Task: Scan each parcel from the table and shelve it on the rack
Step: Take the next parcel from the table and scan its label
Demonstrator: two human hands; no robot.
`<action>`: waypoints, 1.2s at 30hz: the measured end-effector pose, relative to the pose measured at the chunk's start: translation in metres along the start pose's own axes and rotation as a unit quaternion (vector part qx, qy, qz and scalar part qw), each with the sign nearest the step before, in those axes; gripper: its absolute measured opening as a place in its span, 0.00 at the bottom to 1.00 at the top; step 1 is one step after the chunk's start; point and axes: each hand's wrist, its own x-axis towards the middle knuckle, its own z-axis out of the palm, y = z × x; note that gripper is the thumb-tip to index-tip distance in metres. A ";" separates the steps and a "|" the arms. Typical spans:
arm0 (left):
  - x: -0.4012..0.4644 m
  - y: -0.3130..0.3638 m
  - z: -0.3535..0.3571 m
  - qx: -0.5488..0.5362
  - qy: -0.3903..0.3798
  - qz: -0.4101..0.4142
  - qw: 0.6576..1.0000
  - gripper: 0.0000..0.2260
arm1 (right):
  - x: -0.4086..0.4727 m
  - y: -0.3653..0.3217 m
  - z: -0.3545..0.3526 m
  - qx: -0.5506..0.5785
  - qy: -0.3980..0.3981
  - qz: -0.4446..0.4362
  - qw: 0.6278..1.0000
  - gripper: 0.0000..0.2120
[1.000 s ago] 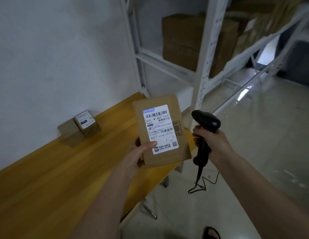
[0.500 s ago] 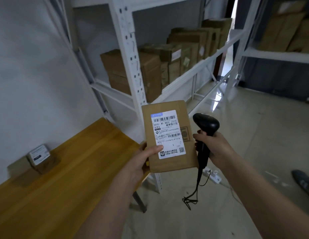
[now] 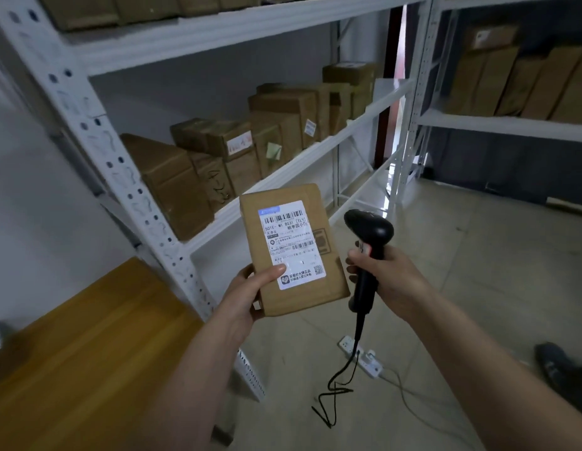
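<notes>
Swung away from the desk [image 3: 88, 346], the view now faces the rack [image 3: 127, 177]. Left hand [image 3: 247, 297] fingers grip the parcel [image 3: 292, 249], thumb on its label; beside them, right hand [image 3: 387, 275] fingers wrap the scanner [image 3: 369, 242].

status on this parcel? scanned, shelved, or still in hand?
Done: many boxes already sit on the rack. In hand: left hand holds the parcel, label up; right hand grips the scanner beside it. Whether it's scanned can't be told. Left: shelving this parcel.
</notes>
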 end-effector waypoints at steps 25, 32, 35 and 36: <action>0.248 0.147 0.174 0.026 0.004 0.091 0.996 0.29 | 0.269 -0.131 -0.127 -0.089 0.090 -0.161 0.979 0.06; 0.277 0.206 0.202 0.048 -0.005 0.142 0.989 0.33 | 0.328 -0.166 -0.144 -0.062 0.113 -0.172 0.977 0.04; 0.285 0.229 0.206 0.040 -0.012 0.170 0.985 0.38 | 0.351 -0.190 -0.140 -0.035 0.100 -0.199 0.974 0.05; 0.286 0.236 0.207 0.040 -0.014 0.178 0.983 0.38 | 0.358 -0.199 -0.138 -0.027 0.094 -0.212 0.972 0.06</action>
